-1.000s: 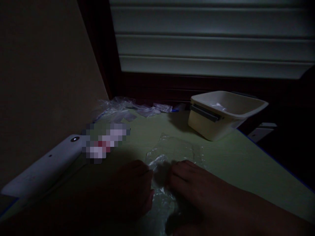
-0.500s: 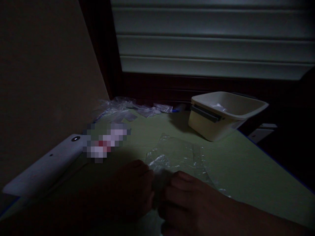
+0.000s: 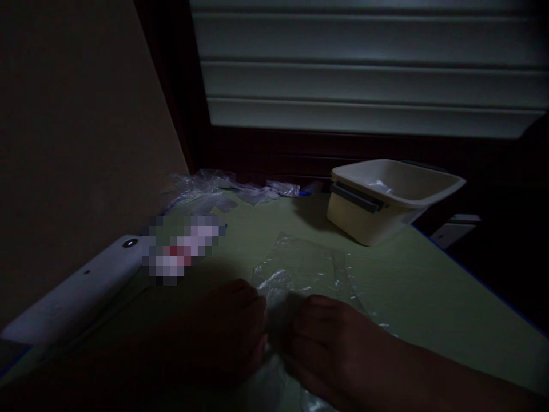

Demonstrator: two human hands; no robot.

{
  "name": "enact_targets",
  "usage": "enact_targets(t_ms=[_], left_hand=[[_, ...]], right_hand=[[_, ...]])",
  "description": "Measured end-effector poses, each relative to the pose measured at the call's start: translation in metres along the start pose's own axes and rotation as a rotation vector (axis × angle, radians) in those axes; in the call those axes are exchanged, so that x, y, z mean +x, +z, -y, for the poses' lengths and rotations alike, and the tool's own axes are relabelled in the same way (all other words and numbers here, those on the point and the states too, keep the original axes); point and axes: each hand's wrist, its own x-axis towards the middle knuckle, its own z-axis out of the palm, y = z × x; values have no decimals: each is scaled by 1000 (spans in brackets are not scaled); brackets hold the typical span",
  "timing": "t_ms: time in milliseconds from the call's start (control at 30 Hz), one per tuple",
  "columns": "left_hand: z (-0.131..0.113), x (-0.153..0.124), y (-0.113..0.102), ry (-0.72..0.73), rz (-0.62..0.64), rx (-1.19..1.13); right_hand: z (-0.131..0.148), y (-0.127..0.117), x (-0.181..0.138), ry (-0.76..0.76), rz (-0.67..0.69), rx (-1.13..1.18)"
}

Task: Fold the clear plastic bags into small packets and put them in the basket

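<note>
The scene is very dark. A clear plastic bag (image 3: 306, 269) lies flat on the green table top (image 3: 412, 280), its near end crumpled between my hands. My left hand (image 3: 223, 332) rests at the bag's left edge with its fingers curled and closed on the plastic. Close beside it, my right hand (image 3: 330, 343) lies over the bag's near right part, fingers bent down and pinching the film. The part of the bag under both hands is hidden.
A cream plastic tub (image 3: 386, 197) stands at the back right near the table's blue edge. A heap of clear bags (image 3: 223, 191) lies at the back left. A long white device (image 3: 81, 289) lies along the left, by the wall.
My right hand has shifted slightly away from my left, and the crumpled plastic between them shows more. The flat part of the bag has barely moved.
</note>
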Motion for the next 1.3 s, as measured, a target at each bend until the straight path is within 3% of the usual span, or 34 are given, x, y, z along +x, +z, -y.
enact_targets(t_ms=[100,300,433,667,900,1067,1300], left_hand=[[0,0,-2,63,5,16],[-1,-4,3,104,-117,25],[-3,-3,2,113,-110,64],[-3,0,-1,123,-87,76],[-5,0,1,116,-73,66],[-7,-2,-1,37,-103,64],[-2,-4,7,108,-104,35]], right_hand=[[-2,-6,1,171,-40,237],[-5,-6,0,505,-109,590],[-10,-1,0,624,-141,572],[-12,0,-1,709,-74,438],[-8,-4,0,644,-36,333],[-6,-2,-1,560,-97,119],[-1,-5,-2,163,-289,-78]])
